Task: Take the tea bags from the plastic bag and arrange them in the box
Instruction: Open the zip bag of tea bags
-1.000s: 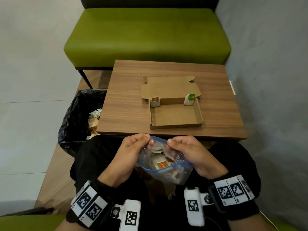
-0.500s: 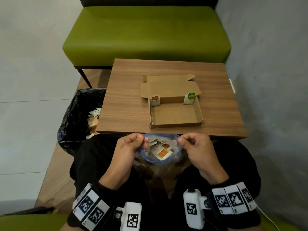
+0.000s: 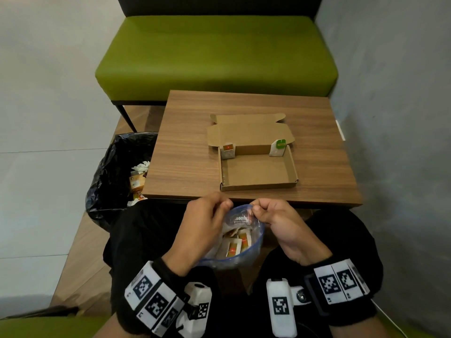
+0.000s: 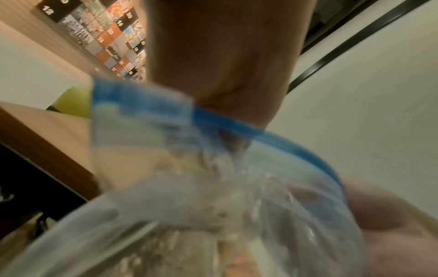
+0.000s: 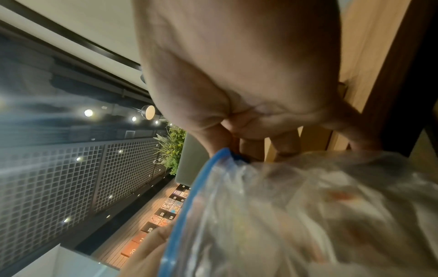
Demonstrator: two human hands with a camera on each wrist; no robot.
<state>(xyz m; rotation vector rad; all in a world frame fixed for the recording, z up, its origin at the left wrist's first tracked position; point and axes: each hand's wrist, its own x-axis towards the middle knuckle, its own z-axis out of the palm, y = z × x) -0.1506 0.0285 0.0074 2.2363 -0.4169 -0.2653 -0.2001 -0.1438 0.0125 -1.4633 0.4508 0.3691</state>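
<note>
Over my lap I hold a clear plastic bag (image 3: 253,236) with a blue zip rim, its mouth open toward me. Several tea bags (image 3: 233,247) with orange tags lie inside. My left hand (image 3: 220,207) pinches the far left of the rim, and my right hand (image 3: 256,211) pinches the rim just beside it. The right wrist view shows fingers curled on the blue rim (image 5: 222,155). In the left wrist view the bag (image 4: 213,187) is blurred. The open cardboard box (image 3: 258,184) lies on the table, with an orange-tag tea bag (image 3: 227,151) and a green-tag tea bag (image 3: 278,148) upright in its far corners.
The wooden table (image 3: 190,147) stands straight ahead, with a green bench (image 3: 214,54) behind it. A black bin bag (image 3: 114,167) holding rubbish stands at the table's left. A grey wall (image 3: 395,142) runs along the right side.
My hands have drawn closer together at the bag's far rim. The left hand has moved right over the bag, and the bag's mouth now tips toward me.
</note>
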